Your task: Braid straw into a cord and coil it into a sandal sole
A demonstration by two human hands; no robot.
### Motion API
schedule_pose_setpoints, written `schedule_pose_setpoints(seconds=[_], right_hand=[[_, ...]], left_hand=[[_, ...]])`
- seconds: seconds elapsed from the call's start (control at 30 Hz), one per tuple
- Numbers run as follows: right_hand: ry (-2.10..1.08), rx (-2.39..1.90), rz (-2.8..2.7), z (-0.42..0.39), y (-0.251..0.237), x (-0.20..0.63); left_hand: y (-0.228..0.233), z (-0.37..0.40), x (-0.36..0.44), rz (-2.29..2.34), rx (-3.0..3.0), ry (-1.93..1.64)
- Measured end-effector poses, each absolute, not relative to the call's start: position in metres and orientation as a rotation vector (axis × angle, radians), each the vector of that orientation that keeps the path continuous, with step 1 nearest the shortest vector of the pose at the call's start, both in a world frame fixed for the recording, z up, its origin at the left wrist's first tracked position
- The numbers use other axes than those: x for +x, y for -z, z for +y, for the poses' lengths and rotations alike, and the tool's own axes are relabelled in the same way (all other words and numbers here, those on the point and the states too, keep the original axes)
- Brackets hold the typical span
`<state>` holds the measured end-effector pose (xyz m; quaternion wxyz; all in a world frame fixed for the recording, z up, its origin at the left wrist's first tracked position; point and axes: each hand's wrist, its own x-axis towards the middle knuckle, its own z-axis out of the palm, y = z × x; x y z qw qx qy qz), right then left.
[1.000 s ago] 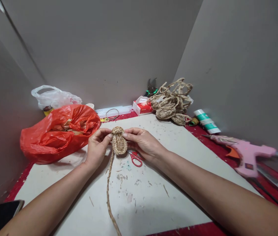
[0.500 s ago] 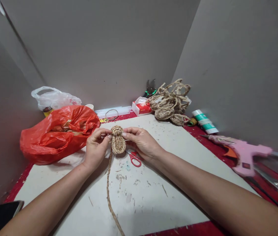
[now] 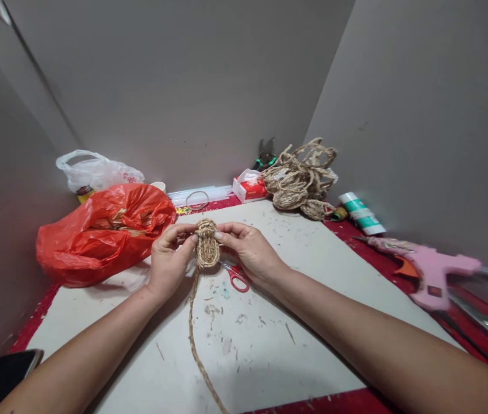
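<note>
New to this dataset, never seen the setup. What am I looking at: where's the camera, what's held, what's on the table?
No machine here: a person works bare-handed, filmed by a head-worn camera looking down. The left hand and right hand pinch a small oval coil of braided jute; its loose braid tail trails toward the viewer. On the white board lie red-handled scissors, partly under the right hand. Around it: a red plastic bag, a pile of jute pieces, a pink glue gun.

White board (image 3: 312,299) carries red scissors (image 3: 237,277), red bag (image 3: 101,233), fibre scraps.
</note>
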<state>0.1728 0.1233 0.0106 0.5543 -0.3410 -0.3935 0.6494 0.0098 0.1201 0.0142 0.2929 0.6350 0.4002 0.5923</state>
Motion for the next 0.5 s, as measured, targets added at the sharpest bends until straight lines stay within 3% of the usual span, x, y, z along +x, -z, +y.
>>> schedule_pose_setpoints(seconds=[0.5], right_hand=[[-1.5, -0.888, -0.898, 0.1206, -0.0073, 0.1695]], left_hand=[[-0.0134, 0.1164, 0.0154, 1.155, 1.582, -1.591]])
